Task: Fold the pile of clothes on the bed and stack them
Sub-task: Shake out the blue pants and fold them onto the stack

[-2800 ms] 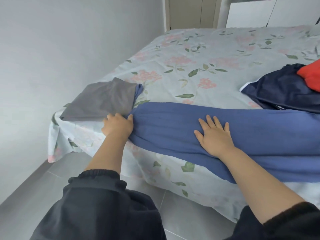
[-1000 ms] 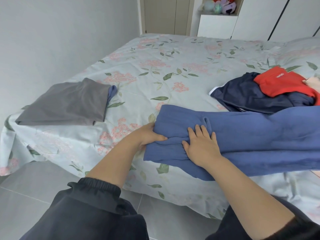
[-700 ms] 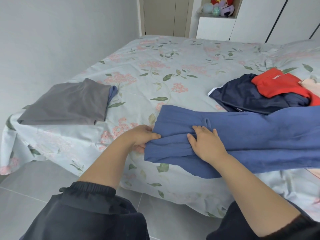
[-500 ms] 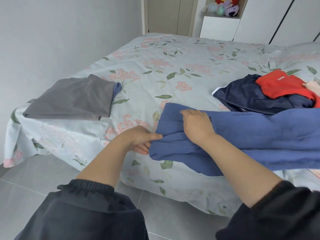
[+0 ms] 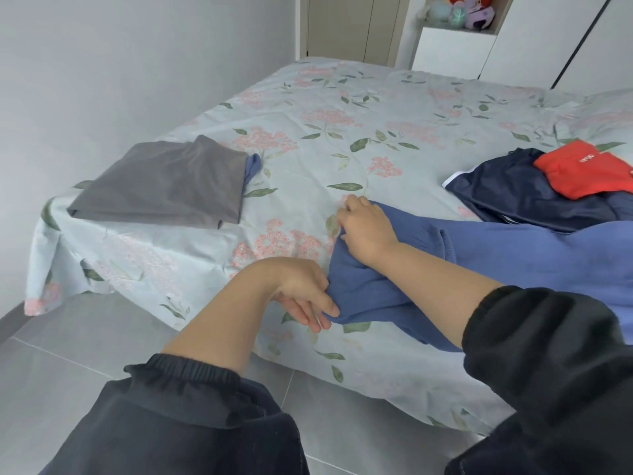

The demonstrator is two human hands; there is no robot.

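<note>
A floral-sheeted bed (image 5: 342,108) filled the frame above a tiled floor (image 5: 68,371). At center, a blue garment (image 5: 513,255) lay along the bed's near edge, running off right. The left hand (image 5: 301,289) pinched its lower corner between thumb and fingers. The right hand (image 5: 366,231) clutched the upper corner, fingers curled. A folded grey garment (image 5: 164,183) sat at left, and a red garment (image 5: 582,173) lay on a navy garment (image 5: 520,193) at right.
</note>
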